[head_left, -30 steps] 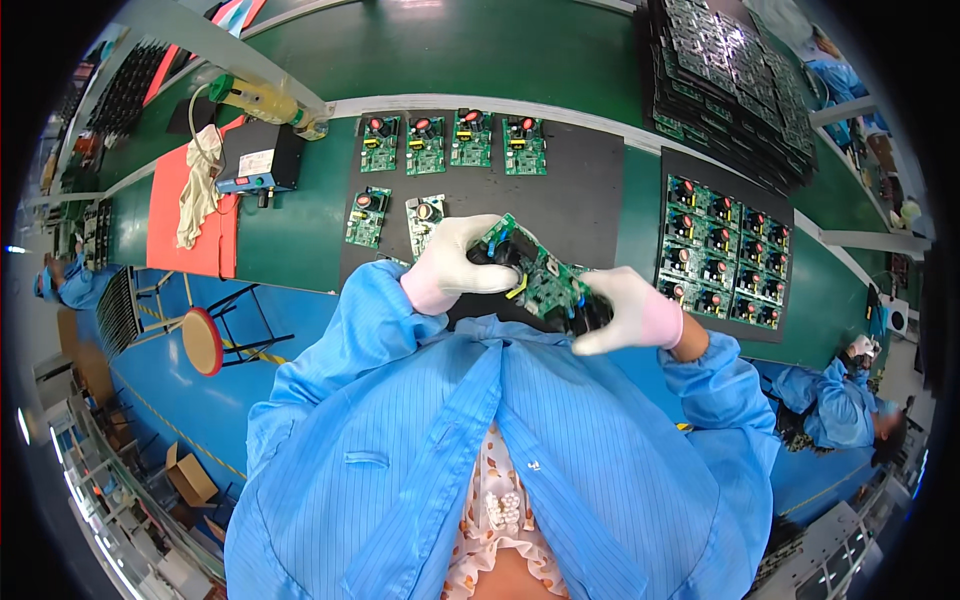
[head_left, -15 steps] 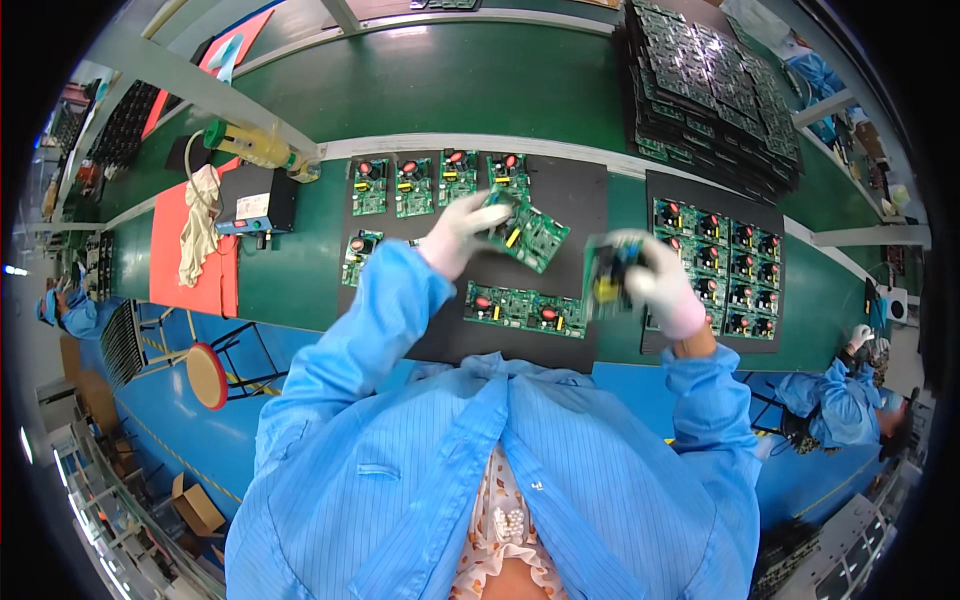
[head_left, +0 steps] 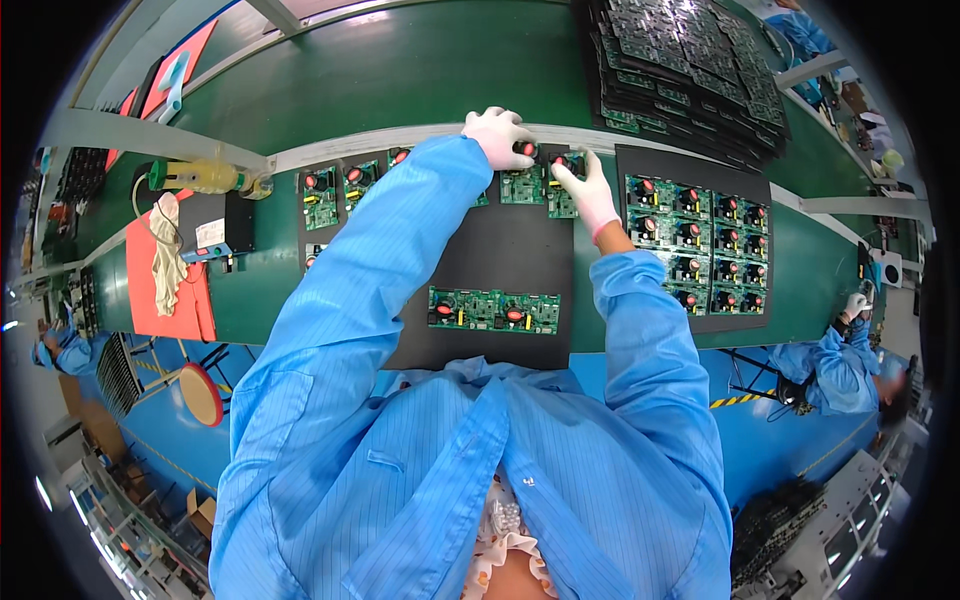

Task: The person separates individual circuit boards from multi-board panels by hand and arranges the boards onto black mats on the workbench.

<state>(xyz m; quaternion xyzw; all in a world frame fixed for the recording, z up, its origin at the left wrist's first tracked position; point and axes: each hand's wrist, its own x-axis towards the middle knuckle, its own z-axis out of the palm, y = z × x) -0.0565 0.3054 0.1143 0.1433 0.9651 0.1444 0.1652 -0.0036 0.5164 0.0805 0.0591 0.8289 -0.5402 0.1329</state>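
Observation:
My left hand, in a white glove, reaches to the far edge of the black mat. Its fingers close on the top of a green circuit board with a round red part. Just to the right, my right hand, also gloved, has thumb and fingers on a second circuit board, which lies at the end of the far row. Nearer me lies a joined pair of boards. At the row's left stand more single boards; my left sleeve hides part of the row.
On the right, a black mat carries a grid of several boards. Tall stacked board panels stand behind it. At left are a yellow bottle, a dark box, and a cloth on red sheets. A co-worker sits far right.
Both hands have moved away from me to the far row with their boards, which now lie at its right end. The joined pair stays on the mat; the whole view has shifted slightly.

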